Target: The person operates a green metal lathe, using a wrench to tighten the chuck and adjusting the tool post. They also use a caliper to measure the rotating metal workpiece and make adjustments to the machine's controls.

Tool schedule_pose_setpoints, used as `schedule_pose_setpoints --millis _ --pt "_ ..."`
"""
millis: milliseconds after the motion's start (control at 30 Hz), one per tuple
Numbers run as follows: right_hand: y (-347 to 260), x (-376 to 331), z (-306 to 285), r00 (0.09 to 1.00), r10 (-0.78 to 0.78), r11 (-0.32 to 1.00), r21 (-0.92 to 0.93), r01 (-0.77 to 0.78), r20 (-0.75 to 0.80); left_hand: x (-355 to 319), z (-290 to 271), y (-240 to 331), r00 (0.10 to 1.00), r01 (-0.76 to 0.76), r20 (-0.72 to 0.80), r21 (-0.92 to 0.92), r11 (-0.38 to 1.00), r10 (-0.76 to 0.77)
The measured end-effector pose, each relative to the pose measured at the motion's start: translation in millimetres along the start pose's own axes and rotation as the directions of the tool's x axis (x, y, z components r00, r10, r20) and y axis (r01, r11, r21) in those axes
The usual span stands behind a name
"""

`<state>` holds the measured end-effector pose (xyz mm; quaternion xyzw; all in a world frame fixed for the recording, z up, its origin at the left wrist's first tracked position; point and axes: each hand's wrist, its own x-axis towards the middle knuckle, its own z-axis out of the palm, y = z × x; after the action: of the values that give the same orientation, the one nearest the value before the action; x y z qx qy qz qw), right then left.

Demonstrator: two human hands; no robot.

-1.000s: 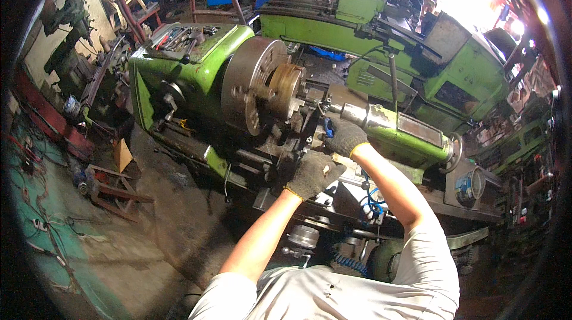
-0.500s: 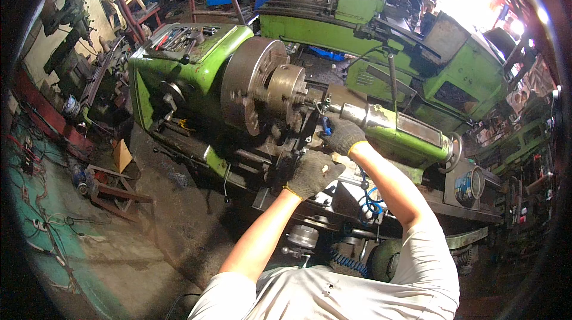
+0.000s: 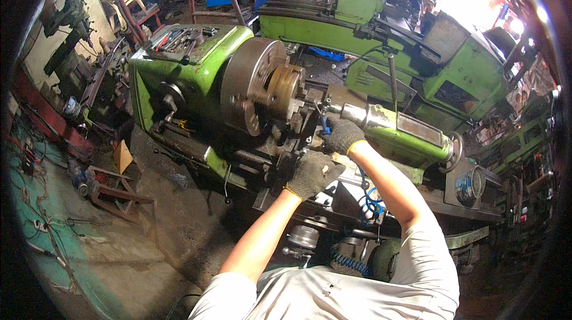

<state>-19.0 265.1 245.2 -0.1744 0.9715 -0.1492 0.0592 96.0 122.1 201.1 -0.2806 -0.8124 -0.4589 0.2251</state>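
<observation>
Head view: reaching, in light shirt (image 3: pixel 333 296), between green headstock (image 3: pixel 208 64), left, and green tailstock (image 3: pixel 408 135), right; gripping blue tool (image 3: pixel 326 126) in gloved right hand (image 3: pixel 344 137), near and right of metal cylinder (image 3: pixel 285 92) at large chuck (image 3: pixel 244 81); curling fingers of gloved left hand (image 3: pixel 311 175), nearer and left, cannot tell if holding anything.

Left hand (image 3: pixel 307 177) and right hand (image 3: pixel 344 136) wear 2 gloves (image 3: pixel 348 134) over a green lathe (image 3: pixel 208 68).

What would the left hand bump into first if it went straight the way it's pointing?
Probably the right hand, in its dark glove, just up and to the right of the left hand. Their depths are hard to tell from this view.
</observation>
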Motion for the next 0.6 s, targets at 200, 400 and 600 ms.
schedule_pose_setpoints --millis 200,400,600 --pt "-6 -13 -13 1.000 0.018 0.999 0.043 -0.018 0.011 1 -2 3 1.000 -0.003 -0.023 -0.047 0.999 0.002" --pt "1 -13 -12 0.999 0.035 0.994 0.105 -0.036 0.009 1 0 3 0.999 0.027 -0.029 -0.091 0.996 -0.030" --pt "-5 -14 -22 0.995 0.088 0.994 0.064 -0.091 0.057 3 -3 5 1.000 0.031 0.003 -0.008 0.999 -0.031"
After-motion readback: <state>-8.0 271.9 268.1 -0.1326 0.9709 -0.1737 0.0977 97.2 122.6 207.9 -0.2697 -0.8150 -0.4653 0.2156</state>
